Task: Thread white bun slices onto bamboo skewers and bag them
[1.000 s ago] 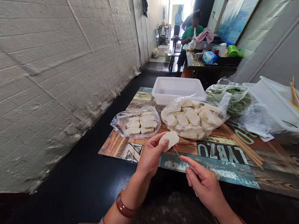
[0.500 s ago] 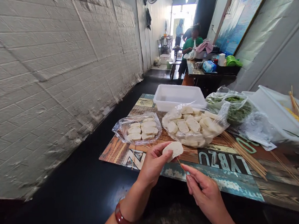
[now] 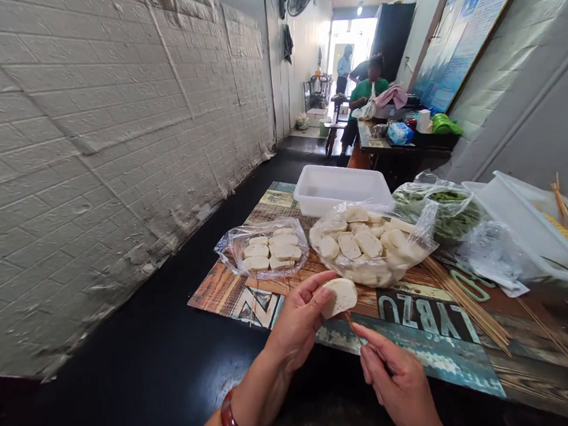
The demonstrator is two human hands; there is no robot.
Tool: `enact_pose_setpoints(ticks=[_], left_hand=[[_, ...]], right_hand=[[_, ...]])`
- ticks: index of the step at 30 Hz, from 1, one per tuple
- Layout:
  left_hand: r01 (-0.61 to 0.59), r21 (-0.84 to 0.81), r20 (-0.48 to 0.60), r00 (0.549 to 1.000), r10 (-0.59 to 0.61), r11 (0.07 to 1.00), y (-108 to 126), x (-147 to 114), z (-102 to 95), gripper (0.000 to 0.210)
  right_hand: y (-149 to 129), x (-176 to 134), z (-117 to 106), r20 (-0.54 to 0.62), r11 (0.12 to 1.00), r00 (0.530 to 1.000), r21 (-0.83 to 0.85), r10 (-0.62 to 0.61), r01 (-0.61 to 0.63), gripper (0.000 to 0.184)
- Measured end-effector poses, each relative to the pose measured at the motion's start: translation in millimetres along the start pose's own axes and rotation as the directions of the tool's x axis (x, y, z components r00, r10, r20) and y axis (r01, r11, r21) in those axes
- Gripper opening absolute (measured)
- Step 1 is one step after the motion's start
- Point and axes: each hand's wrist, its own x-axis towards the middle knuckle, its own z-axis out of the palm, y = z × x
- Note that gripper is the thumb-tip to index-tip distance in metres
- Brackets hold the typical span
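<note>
Between the thumb and fingers of my left hand is a white oval food slice, perhaps fish cake or bun. My right hand pinches a thin wooden skewer whose upper end meets the slice's lower edge; how deep it goes in is hidden. Past my hands, a large clear bag holds a heap of loose white slices. To its left, skewered slices lie in rows on a smaller clear bag, their sticks pointing toward me.
Bare skewers lie in a bundle on the patterned table. Behind the bags stands a white plastic tub. On the right are bagged green leaves and a tilted white bin. People are farther back.
Both hands, with the slice and skewer, sit slightly lower and farther right in view. The slice's face is turned a little more toward me. The whole scene has shifted slightly downward.
</note>
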Motion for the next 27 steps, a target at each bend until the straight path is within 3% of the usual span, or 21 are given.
enact_pose_setpoints(ticks=[7, 9, 16, 21, 27], left_hand=[[-0.121, 0.153, 0.002, 0.992, 0.122, 0.981, -4, -4, 2.6, 0.031], [-0.133, 0.211, -0.002, 0.991, 0.137, 0.968, -3, -8, 4.2, 0.028], [-0.192, 0.455, 0.052, 0.980, 0.190, 0.869, 3, -19, 12.9, 0.022], [-0.178, 0.550, 0.066, 0.983, 0.169, 0.816, 8, -25, 18.9, 0.025], [-0.213, 0.579, 0.092, 0.976, 0.196, 0.787, 12, -29, 24.7, 0.022]], right_hand=[[13, -6, -7, 0.138, 0.986, 0.979, 0.048, 0.153, -0.161, 0.033], [16, -8, -10, 0.146, 0.987, 0.978, 0.041, 0.151, -0.158, 0.031], [9, -8, -14, 0.041, 0.999, 0.999, -0.024, -0.023, 0.024, 0.025], [-3, -9, -8, -0.072, 1.000, 0.997, 0.004, -0.030, 0.030, 0.024], [-13, -8, -4, -0.118, 0.999, 0.992, 0.020, -0.036, 0.038, 0.025]])
